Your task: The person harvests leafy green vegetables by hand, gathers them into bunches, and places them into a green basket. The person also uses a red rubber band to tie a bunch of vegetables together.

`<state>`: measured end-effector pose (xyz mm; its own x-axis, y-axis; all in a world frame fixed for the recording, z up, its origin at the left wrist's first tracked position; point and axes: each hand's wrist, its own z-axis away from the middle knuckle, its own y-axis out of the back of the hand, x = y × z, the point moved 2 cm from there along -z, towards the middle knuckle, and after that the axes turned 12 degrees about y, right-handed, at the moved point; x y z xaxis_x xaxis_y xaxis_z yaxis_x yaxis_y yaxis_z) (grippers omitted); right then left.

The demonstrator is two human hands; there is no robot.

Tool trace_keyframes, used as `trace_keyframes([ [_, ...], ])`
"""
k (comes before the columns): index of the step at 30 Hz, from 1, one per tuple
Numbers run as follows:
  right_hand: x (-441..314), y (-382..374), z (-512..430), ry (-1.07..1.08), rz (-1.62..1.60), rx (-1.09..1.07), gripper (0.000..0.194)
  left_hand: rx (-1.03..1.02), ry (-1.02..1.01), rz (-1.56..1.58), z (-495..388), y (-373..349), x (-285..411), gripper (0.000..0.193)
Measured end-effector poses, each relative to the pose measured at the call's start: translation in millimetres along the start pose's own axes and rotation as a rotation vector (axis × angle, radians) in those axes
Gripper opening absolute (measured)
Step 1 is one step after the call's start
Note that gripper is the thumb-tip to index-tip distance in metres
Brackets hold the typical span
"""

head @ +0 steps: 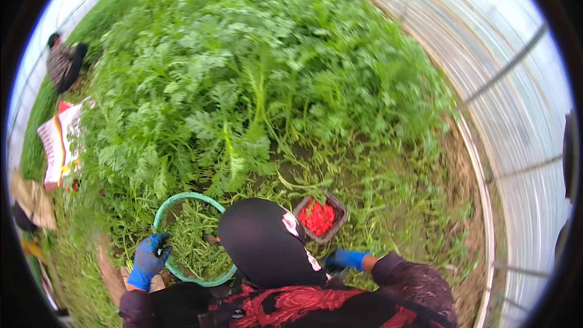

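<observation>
My left hand (150, 255), in a blue glove, is at the left rim of a round green tub (189, 195). Its fingers are curled, and whether it grips anything cannot be made out. Loose green stems and leaves (196, 237) lie inside the tub. On the right, my right hand (339, 258), in a blue glove with a dark palm, is blurred and partly hidden near my knee, low over the cut greens. Just above it stands a dark square basket (342, 223) with bright red pieces (317, 217) in it. Leafy green plants (227, 100) stand densely in front of me.
A curved plastic greenhouse wall (505, 100) with a pale pipe (483, 218) along its foot bounds the right side. A printed white sack (59, 141) lies at the left. Another person (61, 66) sits farther up on the left, and part of someone else (32, 205) shows lower down.
</observation>
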<state>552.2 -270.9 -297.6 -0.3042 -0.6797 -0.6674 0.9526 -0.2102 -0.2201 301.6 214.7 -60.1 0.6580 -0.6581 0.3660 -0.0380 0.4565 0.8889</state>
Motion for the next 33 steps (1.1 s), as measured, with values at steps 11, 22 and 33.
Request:
trace_keyframes([
  [11,-13,43,-41,0.031,0.324,1.142,0.047,-0.064,-0.225,-0.093,-11,-31,36,0.032],
  [22,-2,60,-49,0.062,0.447,1.217,0.029,-0.388,-0.196,0.135,-69,-54,107,0.035],
  [33,-102,179,31,0.740,-0.115,1.674,0.024,-0.455,-0.719,0.274,-227,-154,335,0.035],
])
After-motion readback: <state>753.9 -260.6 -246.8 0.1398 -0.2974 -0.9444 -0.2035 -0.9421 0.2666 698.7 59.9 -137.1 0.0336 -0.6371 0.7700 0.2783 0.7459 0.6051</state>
